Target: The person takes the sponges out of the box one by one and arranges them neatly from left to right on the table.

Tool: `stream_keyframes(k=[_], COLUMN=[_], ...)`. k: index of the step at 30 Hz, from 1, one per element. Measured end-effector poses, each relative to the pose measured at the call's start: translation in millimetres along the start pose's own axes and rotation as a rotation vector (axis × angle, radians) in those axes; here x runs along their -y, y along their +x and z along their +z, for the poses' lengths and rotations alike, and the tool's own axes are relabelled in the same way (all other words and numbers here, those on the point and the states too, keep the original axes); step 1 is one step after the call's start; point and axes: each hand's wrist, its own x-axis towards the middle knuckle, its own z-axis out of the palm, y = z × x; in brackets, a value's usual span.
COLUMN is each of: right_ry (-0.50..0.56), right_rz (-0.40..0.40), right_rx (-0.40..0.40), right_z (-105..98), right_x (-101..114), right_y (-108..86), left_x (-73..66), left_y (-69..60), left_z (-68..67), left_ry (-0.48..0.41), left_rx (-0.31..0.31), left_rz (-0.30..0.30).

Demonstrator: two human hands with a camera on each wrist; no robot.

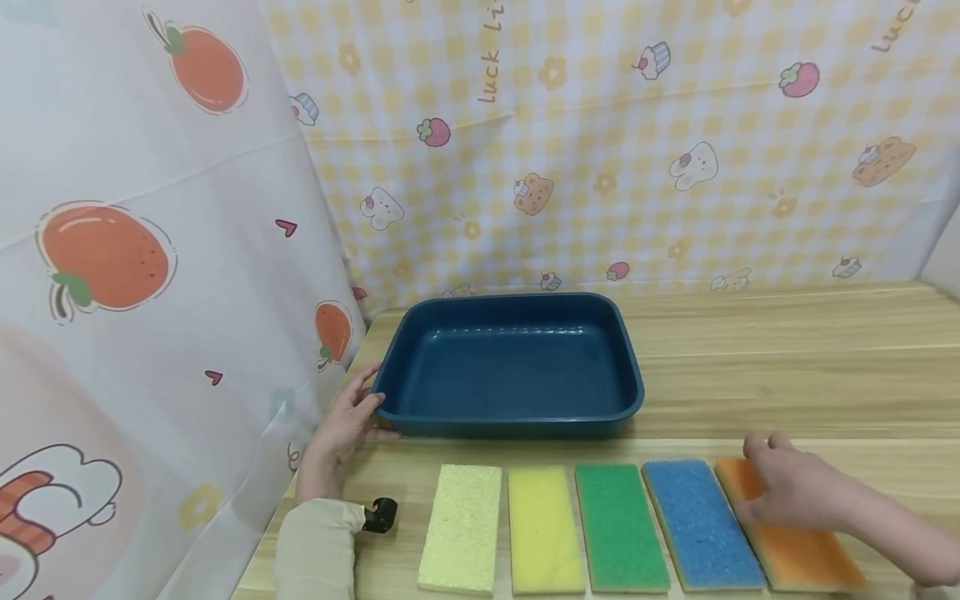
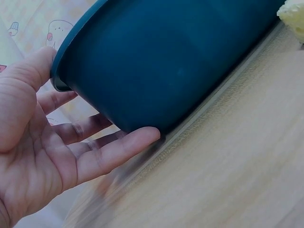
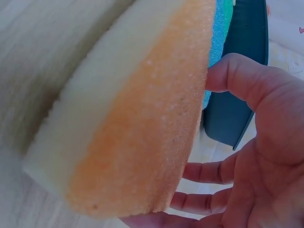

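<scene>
A deep dark-blue rectangular basin (image 1: 517,429) stands on the wooden table. My left hand (image 1: 351,421) holds its left near corner, with the thumb over the rim and the other fingers spread along the outer wall in the left wrist view. At the right end of a row of sponges lies an orange sponge (image 1: 813,558) with a pale underside. My right hand (image 1: 798,483) grips it from above, the thumb at its left edge and fingers past its far end. A blue sponge (image 1: 701,525) lies right beside it.
Left of the blue sponge lie a green sponge (image 1: 621,529), a yellow sponge (image 1: 546,531) and a pale yellow sponge (image 1: 461,529). Patterned cloth (image 1: 600,158) hangs behind the table and along its left side. A black strap piece (image 1: 380,515) sits at the left cuff.
</scene>
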Motion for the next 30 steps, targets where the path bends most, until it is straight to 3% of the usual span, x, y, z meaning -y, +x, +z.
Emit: stream_keyframes(k=[18,30], right_ry=[0.088,0.098], right_rz=[0.024,0.048], right_rx=[0.010,-0.039], right_z=[3,9], right_x=[5,-1], right_y=[-4.1,-12.7], left_x=[-0.3,-1.2], left_y=[-5.5,7.2], left_z=[0.8,8.7], left_ry=[-0.013,0.007], left_rx=[-0.010,0.028], left_rz=[-0.005,-0.009])
